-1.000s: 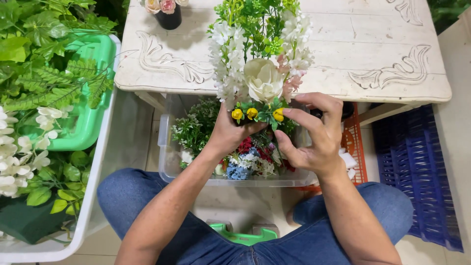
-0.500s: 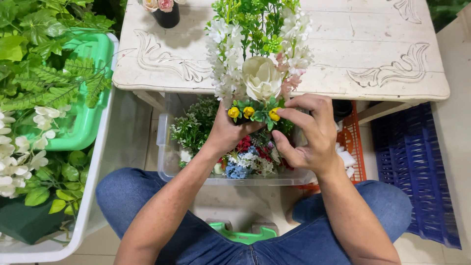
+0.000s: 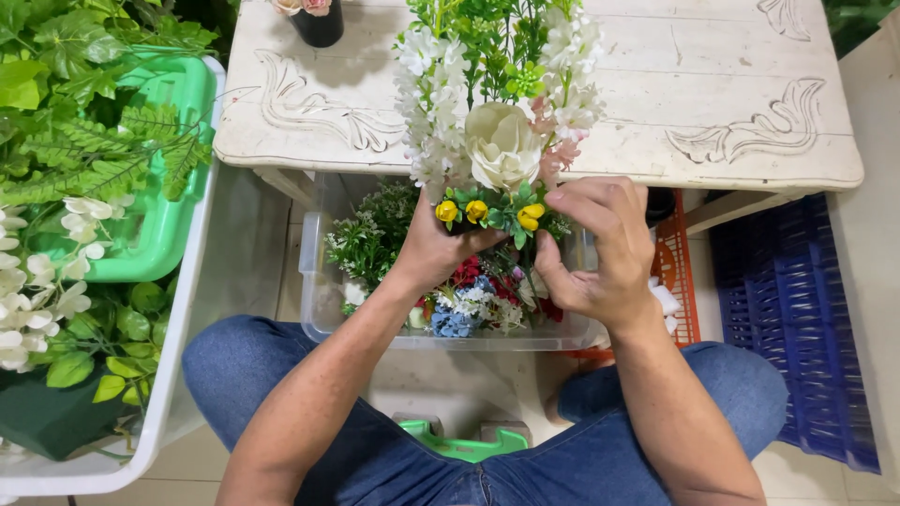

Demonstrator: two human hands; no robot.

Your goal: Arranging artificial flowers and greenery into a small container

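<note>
Here both hands grip the flower bunch point(image 3: 502, 141) low on its stems, above the clear bin point(image 3: 319, 309) at the white desk point(image 3: 712, 84) edge: left hand point(image 3: 436, 248) clenched round them, right hand point(image 3: 600, 253) pinching the yellow buds point(image 3: 530, 215). It looks light, springy and easily crushed; the stems seem the safest hold
</note>
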